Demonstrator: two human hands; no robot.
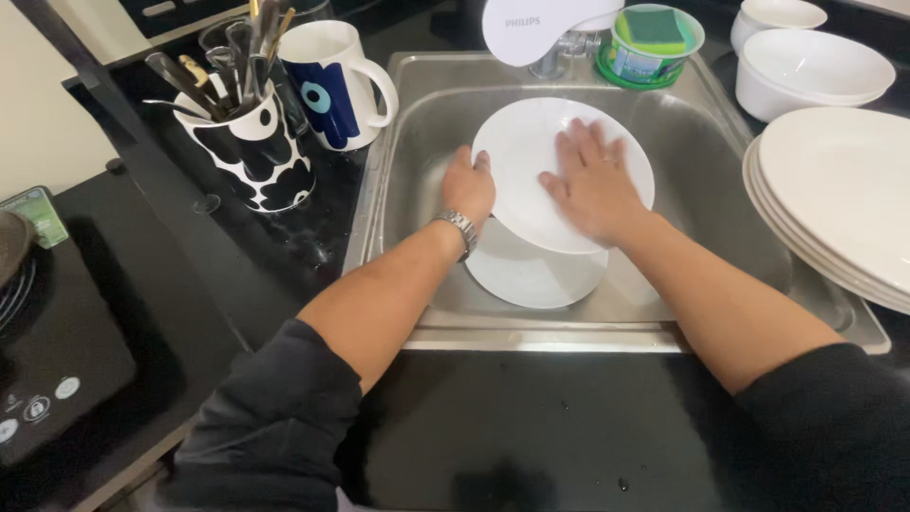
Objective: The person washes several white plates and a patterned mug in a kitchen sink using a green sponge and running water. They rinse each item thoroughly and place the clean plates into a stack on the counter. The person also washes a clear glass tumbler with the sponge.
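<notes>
Over the steel sink (706, 114) now, and both hands are on a white plate (531, 152), held tilted above the basin. The left hand (468, 186) grips the plate's rim at its nine o'clock edge, fingers curled behind it, thumb on the front, a metal wristwatch (459, 228) on the wrist. The right hand (592, 180) lies open and flat on the plate's face, fingers spread and pointing toward twelve o'clock, palm pressed to the surface.

Just below, at six o'clock from the held plate, a second white plate (531, 280) rests on the sink floor, partly hidden by the first.

At twelve o'clock on the sink's back rim sits a round green tub (645, 57) with a pale printed label on its side, and a green and yellow sponge (654, 24) lying in its top. Beside it, a white tap head (531, 28) hangs over the basin.

Out at three o'clock, a stack of white plates (834, 199) on the counter; at two o'clock, nested white bowls (806, 71).

To ten o'clock, a white mug with a blue pattern (332, 85), and touching it a black-and-white patterned holder (251, 152) full of cutlery. Far at nine o'clock, a small green rectangular packet (36, 213) lies on the black counter (531, 427), by a dark cooktop (47, 360).
</notes>
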